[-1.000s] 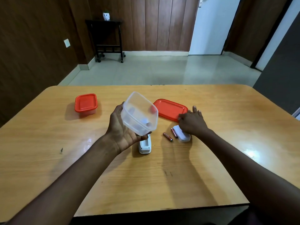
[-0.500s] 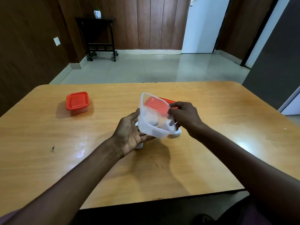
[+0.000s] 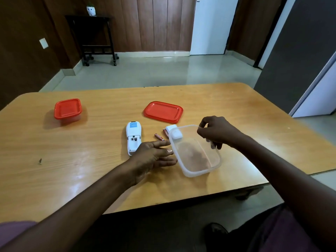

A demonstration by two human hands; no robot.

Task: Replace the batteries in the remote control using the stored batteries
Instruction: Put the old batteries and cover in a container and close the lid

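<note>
Counting across the wooden table [image 3: 72, 160]: one white remote [image 3: 133, 136], lying face down with its battery bay uncovered; one white battery cover [image 3: 173, 132] just right of it, partly seen through the wall of a tub; two copper-coloured batteries [image 3: 159, 136] side by side between the remote and the cover; one clear plastic tub [image 3: 197, 151] sitting open near the front edge; one loose red lid [image 3: 163, 111] lying flat farther back; and one small closed box with a red lid [image 3: 67, 110] well off to the left.

At the tub's left side, the left hand [image 3: 154, 155] is spread flat and relaxed, palm turned inward, fingers stretched toward the tub wall and reaching or nearly reaching it. It grips nothing. Its heel covers the near end of the remote.

Above the tub's far right corner, the right hand [image 3: 216, 132] is curled, with the wrist raised. Thumb and forefinger are pinched together on or just above the rim, and the other fingers fold downward over the tub's right wall. Something small and pale seems to sit in the lower fingers, but it is too blurred to name, so whether this hand holds anything cannot be told.

Both forearms come in from the bottom corners, bare to the elbow.
</note>
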